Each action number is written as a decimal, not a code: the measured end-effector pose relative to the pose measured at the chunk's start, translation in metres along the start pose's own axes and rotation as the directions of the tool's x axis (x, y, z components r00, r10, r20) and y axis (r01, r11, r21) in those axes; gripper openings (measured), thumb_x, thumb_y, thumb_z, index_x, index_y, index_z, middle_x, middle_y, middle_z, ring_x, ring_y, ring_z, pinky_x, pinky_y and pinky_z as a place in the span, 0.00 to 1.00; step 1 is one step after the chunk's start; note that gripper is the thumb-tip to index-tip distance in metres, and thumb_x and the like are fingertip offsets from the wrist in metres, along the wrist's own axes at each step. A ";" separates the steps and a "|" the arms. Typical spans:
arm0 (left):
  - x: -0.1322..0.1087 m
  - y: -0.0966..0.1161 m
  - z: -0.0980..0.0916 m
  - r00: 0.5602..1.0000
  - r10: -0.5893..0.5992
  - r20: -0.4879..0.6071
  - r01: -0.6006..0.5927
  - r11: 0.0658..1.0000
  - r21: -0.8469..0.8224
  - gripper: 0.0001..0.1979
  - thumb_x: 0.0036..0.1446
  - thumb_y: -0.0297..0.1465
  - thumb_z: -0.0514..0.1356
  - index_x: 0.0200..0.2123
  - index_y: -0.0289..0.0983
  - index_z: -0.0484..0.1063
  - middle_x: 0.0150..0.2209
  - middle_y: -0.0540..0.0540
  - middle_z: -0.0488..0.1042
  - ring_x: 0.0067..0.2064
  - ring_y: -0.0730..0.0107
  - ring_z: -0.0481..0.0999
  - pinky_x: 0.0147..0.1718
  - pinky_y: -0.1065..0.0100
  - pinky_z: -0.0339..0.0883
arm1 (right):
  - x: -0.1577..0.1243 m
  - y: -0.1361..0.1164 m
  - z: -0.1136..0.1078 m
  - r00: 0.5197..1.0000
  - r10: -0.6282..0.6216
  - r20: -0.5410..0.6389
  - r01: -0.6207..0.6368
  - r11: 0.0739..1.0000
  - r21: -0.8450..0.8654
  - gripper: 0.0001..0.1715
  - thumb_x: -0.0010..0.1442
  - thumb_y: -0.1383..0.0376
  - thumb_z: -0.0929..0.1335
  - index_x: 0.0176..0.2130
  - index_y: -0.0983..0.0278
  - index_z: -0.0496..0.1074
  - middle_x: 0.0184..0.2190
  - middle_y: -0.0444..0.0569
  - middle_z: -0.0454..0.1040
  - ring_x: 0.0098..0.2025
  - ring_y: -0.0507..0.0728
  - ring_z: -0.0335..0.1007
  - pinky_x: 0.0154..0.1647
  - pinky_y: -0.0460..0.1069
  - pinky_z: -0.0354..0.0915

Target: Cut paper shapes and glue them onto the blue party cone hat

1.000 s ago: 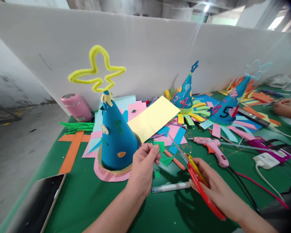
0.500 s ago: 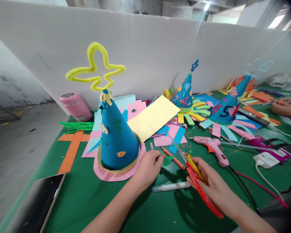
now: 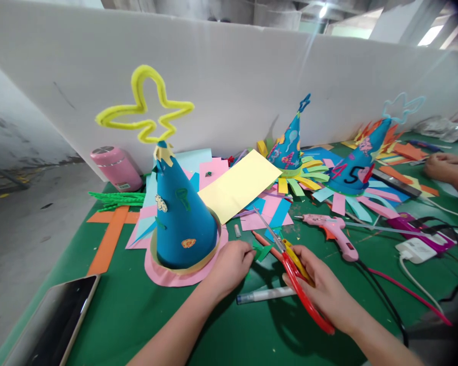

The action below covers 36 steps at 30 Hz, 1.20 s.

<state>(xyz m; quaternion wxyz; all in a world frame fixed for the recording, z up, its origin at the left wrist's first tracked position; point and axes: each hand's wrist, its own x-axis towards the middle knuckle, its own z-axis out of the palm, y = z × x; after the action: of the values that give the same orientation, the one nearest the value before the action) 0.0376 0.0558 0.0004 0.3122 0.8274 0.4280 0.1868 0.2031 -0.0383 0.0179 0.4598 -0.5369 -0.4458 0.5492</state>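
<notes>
- Head view: the left hand [image 3: 231, 262] rests low on the green bench [image 3: 137, 315], its fingertips pinched narrow on a small green paper scrap [image 3: 262, 250], just beside the pink brim of the blue cone hat [image 3: 181, 216].
- The right hand [image 3: 324, 292] is closed through the red and yellow handles of the scissors [image 3: 290, 259]. The blades point up and left and are nearly together, their tips above the scrap.
- A white pen [image 3: 265, 294] lies between the two hands, and an orange pencil [image 3: 267, 244] lies under the blades.
- A pink glue gun [image 3: 334, 229] sits to the right, its cable trailing near the right forearm.
- Risks, as I judge them:
  - The scrap is tiny and the blades are close to the left fingertips, so a nick is possible.
  - A loose pinch could let the scrap slip or cut crooked.
  - The left wrist could nudge the hat.
  - The forearm could snag the cable.
</notes>
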 end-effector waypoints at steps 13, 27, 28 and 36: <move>0.003 0.006 0.000 0.998 -0.034 0.057 0.009 0.925 0.380 0.14 0.57 0.32 0.48 0.25 0.35 0.70 0.26 0.42 0.72 0.30 0.62 0.70 0.29 0.66 0.57 | 0.004 0.004 -0.010 1.000 -0.015 0.025 0.016 0.999 -0.039 0.12 0.56 0.61 0.65 0.41 0.60 0.61 0.35 0.44 0.66 0.33 0.52 0.65 0.31 0.44 0.65; 0.003 -0.002 0.000 1.000 -0.010 0.017 0.003 0.939 0.345 0.11 0.56 0.30 0.49 0.23 0.37 0.65 0.25 0.46 0.70 0.29 0.66 0.69 0.27 0.69 0.53 | 0.002 0.001 -0.012 0.998 -0.017 0.055 0.016 1.000 0.016 0.09 0.58 0.63 0.64 0.41 0.59 0.61 0.35 0.43 0.64 0.35 0.50 0.64 0.34 0.43 0.64; 0.003 -0.003 0.001 1.000 -0.007 0.009 0.004 0.944 0.329 0.12 0.56 0.30 0.48 0.22 0.37 0.64 0.24 0.47 0.69 0.28 0.67 0.68 0.26 0.69 0.52 | 0.002 0.002 -0.012 0.998 -0.024 0.055 0.023 1.000 0.018 0.09 0.58 0.63 0.64 0.41 0.59 0.60 0.35 0.43 0.64 0.35 0.50 0.64 0.34 0.43 0.64; 0.004 -0.002 0.003 1.000 0.001 -0.001 -0.001 0.984 0.177 0.14 0.56 0.30 0.46 0.19 0.38 0.55 0.19 0.53 0.57 0.23 0.73 0.60 0.22 0.72 0.49 | 0.008 0.005 -0.017 0.997 -0.076 0.000 0.076 0.993 -0.088 0.11 0.57 0.62 0.65 0.42 0.59 0.61 0.36 0.44 0.66 0.37 0.51 0.64 0.36 0.43 0.64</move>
<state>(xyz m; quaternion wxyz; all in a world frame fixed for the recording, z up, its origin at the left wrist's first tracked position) 0.0398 0.0590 -0.0030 0.2370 0.8519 0.4427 0.1485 0.2200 -0.0311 0.0107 0.4570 -0.5401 -0.4889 0.5104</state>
